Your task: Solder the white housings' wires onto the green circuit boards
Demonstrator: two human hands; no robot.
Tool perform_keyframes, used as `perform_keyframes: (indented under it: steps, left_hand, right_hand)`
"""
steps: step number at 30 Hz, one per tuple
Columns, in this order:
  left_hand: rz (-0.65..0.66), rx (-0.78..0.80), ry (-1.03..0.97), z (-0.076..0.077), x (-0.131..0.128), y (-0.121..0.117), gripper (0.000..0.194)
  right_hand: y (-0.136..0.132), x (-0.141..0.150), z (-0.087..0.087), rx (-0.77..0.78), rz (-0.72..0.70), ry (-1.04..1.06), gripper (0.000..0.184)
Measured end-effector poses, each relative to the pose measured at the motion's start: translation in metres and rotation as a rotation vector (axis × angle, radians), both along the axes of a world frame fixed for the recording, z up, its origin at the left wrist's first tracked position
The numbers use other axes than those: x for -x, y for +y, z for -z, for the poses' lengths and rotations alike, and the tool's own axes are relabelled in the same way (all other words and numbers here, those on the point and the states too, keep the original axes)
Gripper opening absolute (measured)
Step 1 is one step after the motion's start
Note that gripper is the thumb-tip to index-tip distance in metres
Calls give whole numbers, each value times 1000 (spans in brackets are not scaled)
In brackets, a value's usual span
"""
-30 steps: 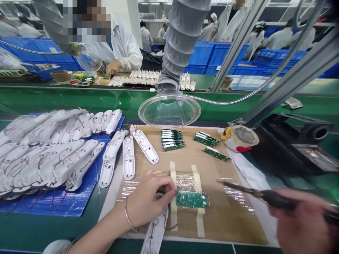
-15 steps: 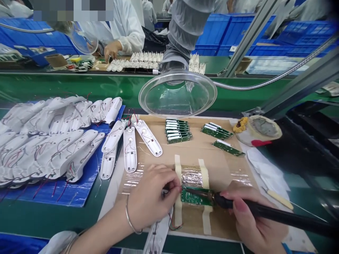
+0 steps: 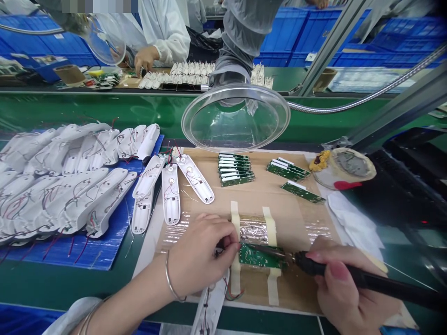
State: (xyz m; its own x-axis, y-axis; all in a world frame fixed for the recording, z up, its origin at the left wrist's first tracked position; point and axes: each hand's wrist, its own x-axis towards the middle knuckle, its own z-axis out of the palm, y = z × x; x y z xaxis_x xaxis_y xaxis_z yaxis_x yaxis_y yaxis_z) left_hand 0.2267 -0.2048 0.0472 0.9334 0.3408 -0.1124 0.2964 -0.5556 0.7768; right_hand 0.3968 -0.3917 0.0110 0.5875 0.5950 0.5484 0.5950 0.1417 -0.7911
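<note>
My right hand (image 3: 352,284) grips the black handle of a soldering iron (image 3: 314,265) from the right. The iron's metal shaft lies low over a green circuit board (image 3: 258,257), its tip by the board's upper left end. At that same end, my left hand (image 3: 209,249) is pinched on a thin wire, of which only a bit of red shows. A white plastic housing (image 3: 211,304) with wires trailing from it lies below my left hand, partly covered by it. The board rests between two strips of masking tape (image 3: 273,284) on a cardboard sheet (image 3: 293,298).
White housings with wires (image 3: 80,200) crowd a blue sheet (image 3: 115,251) on the left. Stacked boards (image 3: 235,170) lie behind, near a clear fume hood (image 3: 235,118). At right are a round tin (image 3: 354,163), yellow sponge (image 3: 319,160) and white tissue (image 3: 352,218). A co-worker's hand (image 3: 146,58) works opposite.
My right hand and the soldering iron have shifted a little to the right. My left hand stays pinched at the board's left end. The camera view has tilted slightly.
</note>
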Motion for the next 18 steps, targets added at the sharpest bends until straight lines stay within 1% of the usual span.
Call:
perform_keyframes:
  steps: [3,6,10,13,15,16,18]
  left_hand:
    - [58,-6,29,-4,-3,6,15]
    - [76,-26,32,-6,-5,9,16]
    - [61,-31,22,-4,-5,8,17]
    - [31,-32,16,-2,-4,5,16]
    - [11,-29,12,-1,-3,3,15]
    - [6,-25,12,-1,-2,2,14]
    - [3,-18,14,0,-3,2,14]
  right_hand:
    - [2,0,0,83,-3,-62,10]
    - [0,-2,2,107,-36,-67,9]
    - [-1,-3,4,158,-91,-71,9]
    - [1,-1,4,139,-137,-52,10]
    - [0,-1,4,94,-71,-51,9]
    - [-2,-2,3,45,7,-41,9]
    - [-9,-11,0,-42,180,14,15]
